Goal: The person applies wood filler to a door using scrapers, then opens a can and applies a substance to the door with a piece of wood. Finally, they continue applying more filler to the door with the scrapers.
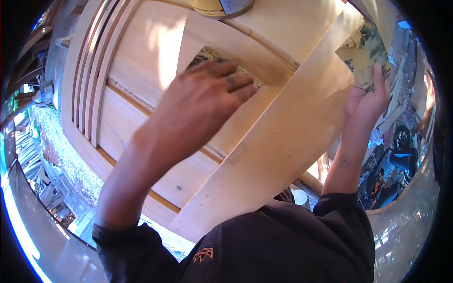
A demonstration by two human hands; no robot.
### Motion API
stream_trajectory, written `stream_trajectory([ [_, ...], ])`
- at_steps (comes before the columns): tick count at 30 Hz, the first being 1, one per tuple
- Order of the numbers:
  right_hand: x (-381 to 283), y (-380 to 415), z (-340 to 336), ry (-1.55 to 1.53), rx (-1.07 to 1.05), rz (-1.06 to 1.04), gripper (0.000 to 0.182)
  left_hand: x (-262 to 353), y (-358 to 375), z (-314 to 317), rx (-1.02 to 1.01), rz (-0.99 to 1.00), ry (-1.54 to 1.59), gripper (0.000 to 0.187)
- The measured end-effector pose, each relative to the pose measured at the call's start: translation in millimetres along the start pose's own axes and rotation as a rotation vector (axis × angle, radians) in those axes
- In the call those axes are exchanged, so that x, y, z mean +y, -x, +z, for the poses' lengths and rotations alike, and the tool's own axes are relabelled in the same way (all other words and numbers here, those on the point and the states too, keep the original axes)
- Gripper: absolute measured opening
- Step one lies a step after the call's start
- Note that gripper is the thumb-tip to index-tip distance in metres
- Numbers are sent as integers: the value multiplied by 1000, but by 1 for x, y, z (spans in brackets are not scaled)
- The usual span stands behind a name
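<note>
My left hand (203, 92) is closed, fingers bent over a dark, speckled flat piece (204, 53) that looks like a scraper blade and lies against the pale wooden panel (198, 170). Most of that piece is hidden under the fingers. At the panel's right edge, my right hand (368, 96) grips a flat plate (365, 49) smeared with yellowish paste and dark patches. Its thumb points up along the plate's side, and the other fingers are largely hidden.
A yellow-labelled tin (222, 7) stands on the panel at the top. Several narrow wooden strips (92, 70) run along its left side. Lower right, behind my right arm, is what looks like a motorbike (396, 165). Scrap and rubble (61, 151) lie at left.
</note>
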State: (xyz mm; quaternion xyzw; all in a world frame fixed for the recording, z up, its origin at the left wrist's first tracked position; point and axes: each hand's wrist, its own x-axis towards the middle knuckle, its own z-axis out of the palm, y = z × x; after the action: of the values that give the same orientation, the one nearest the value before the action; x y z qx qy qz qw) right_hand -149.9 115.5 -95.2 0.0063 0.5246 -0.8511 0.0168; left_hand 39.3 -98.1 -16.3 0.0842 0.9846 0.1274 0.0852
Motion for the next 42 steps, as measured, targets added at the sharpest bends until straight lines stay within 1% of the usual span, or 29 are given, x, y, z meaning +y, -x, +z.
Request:
stream_trajectory([
  [3, 1, 1, -6, -5, -1, 1, 35, 10, 25, 17, 0, -51, -21, 37],
  [5, 2, -1, -6, -38, -46, 2, 37, 18, 49, 21, -50, -92, 10, 36],
  [9, 3, -1, -6, -48, -32, 4, 35, 33, 90, 21, -146, -131, 28, 37],
  [11, 4, -3, -9, -44, -28, -8, 35, 35, 97, 11, -212, -145, 49, 36],
  [13, 5, -4, -10, -62, -55, -30, 35, 35, 87, -17, -277, -173, 87, 35],
  [14, 6, -3, -10, -66, -74, -35, 35, 30, 74, -27, -180, -132, 85, 39],
  [16, 6, -4, -11, -70, -68, -33, 35, 27, 35, -39, -54, -138, 119, 46],
  [17, 5, -4, -11, -70, -69, -30, 35, 23, 16, -37, -11, -104, 78, 48],
  [18, 4, -4, -11, -54, -63, -29, 35, 17, -3, -34, -6, -71, 94, 46],
  [21, 3, -3, -7, -33, -33, -38, 34, 7, -35, -18, -200, -13, 97, 41],
  [22, 0, -2, -2, -33, -14, -36, 33, 9, -33, -17, -184, -9, 55, 36],
  [25, 1, -2, -6, -58, 7, -10, 33, 11, 0, -11, -224, -24, 88, 35],
  [28, 1, -1, -3, -39, 26, 14, 34, 19, 39, 0, -196, -38, 58, 35],
  [32, 1, -1, -2, -21, 31, 2, 34, 26, 84, 9, -211, -124, 143, 37],
  [35, 4, -5, -7, -30, 27, -21, 33, 37, 109, 16, -198, -184, 142, 38],
  [36, 6, -7, -9, -35, 19, -34, 32, 36, 117, 17, -256, -133, 65, 37],
  [39, 4, -8, -11, -46, 26, -34, 32, 50, 119, 7, -231, -186, 91, 36],
  [42, 7, -9, -13, -84, -13, -31, 34, 43, 99, -26, -154, -151, 196, 35],
])
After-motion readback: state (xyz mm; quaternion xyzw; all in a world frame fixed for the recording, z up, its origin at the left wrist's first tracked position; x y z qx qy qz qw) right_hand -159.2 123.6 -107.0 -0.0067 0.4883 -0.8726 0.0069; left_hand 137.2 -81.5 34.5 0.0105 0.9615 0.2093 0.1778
